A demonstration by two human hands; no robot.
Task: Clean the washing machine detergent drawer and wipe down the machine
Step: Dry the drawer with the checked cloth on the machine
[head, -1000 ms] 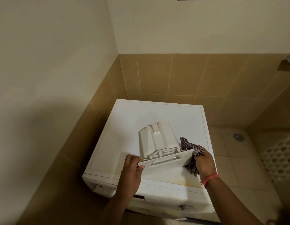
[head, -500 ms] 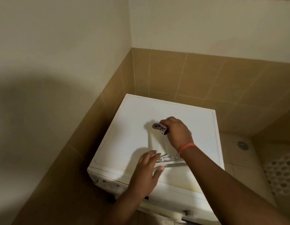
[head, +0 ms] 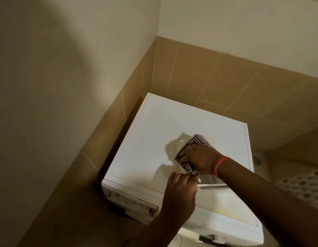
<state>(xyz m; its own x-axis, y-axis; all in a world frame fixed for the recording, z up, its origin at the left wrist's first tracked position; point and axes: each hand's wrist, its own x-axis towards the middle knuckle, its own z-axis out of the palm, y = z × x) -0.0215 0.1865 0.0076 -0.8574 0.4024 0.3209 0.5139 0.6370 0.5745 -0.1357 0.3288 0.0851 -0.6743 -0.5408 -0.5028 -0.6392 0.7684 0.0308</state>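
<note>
White washing machine (head: 147, 139) set in a tan-tiled corner (head: 199, 73), its drawer slot (head: 136, 206) open at the front. The detergent drawer (head: 210, 183) lies on the lid, long axis running away from the viewer, largely hidden by both arms. Right hand (head: 199, 157) presses a checked cloth (head: 193, 145) onto it; left hand (head: 181, 189) grips its front panel.

Detergent drawer (head: 210, 181) lies on top of white washing machine (head: 154, 139), mostly hidden. Right hand (head: 201, 160) presses checked cloth (head: 195, 142) on it. Left hand (head: 181, 191) grips drawer's front edge. Tan tiled wall (head: 208, 77) behind.
</note>
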